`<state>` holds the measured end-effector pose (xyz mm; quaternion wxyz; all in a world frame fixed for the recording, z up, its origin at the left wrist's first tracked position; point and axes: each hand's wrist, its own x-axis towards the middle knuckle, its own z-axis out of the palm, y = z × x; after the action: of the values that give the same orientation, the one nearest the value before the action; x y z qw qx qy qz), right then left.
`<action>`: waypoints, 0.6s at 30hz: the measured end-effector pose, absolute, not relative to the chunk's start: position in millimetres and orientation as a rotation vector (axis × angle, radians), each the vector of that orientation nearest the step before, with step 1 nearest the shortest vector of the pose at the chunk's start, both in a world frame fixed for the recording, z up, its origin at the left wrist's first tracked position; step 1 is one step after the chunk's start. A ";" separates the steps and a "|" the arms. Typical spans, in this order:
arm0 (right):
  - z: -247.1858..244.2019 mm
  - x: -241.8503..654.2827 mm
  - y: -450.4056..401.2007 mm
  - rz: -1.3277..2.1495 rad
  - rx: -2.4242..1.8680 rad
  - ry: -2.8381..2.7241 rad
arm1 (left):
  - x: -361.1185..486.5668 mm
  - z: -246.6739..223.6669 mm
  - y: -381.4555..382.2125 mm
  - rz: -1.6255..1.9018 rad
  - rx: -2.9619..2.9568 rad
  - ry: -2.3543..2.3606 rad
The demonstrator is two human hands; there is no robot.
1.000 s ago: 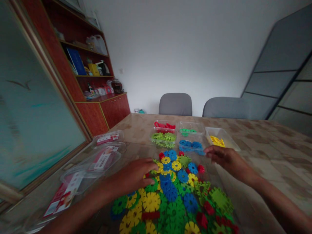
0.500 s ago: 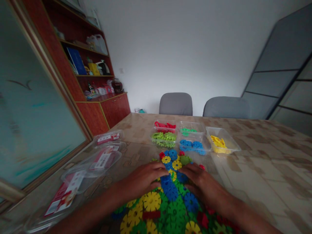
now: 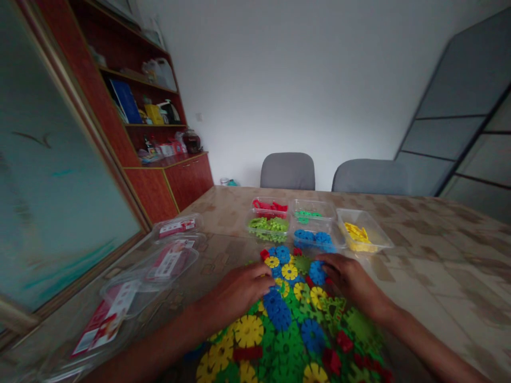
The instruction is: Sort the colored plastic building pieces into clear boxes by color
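A heap of plastic snowflake discs (image 3: 285, 340) in green, yellow, blue and red covers the table in front of me. My right hand (image 3: 349, 274) pinches a blue snowflake disc (image 3: 317, 273) at the far right of the heap. On the other side, my left hand (image 3: 249, 284) has its fingers bent together over the heap's left edge. Its fingertips are close to a stack of blue discs (image 3: 277, 308); what they hold, if anything, is hidden. Yellow discs (image 3: 289, 272) lie between the two hands.
Behind the heap stand clear tubs with red pieces (image 3: 270, 205), light green discs (image 3: 268, 225), green discs (image 3: 308, 214), blue discs (image 3: 313, 238) and yellow pieces (image 3: 356, 233). Clear lids (image 3: 131, 298) with labels lie at left. Two grey chairs (image 3: 287, 171) stand beyond the table.
My right hand has moved right and away from me with the blue disc, uncovering yellow and green pieces on the heap's right side. The left hand has stayed almost in place.
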<state>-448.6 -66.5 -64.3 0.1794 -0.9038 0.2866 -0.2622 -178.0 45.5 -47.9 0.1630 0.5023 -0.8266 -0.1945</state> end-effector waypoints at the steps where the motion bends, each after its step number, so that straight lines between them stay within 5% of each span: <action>1: -67.6 -452.5 -72.8 -0.743 -2.565 0.833 | -177.8 -44.2 45.7 -0.508 1.425 -2.355; 6: -85.2 -460.7 -87.0 -0.706 -2.613 0.880 | -153.2 -17.6 46.7 -0.418 1.554 -2.351; 18: -106.3 -463.3 -89.2 -0.535 -2.754 1.010 | -79.2 -9.5 47.6 -1.172 1.876 -2.169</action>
<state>-463.3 -89.2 -106.3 0.0798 -0.9207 0.3375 -0.1788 -79.2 47.6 -9.5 0.0221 0.6054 -0.7000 -0.3783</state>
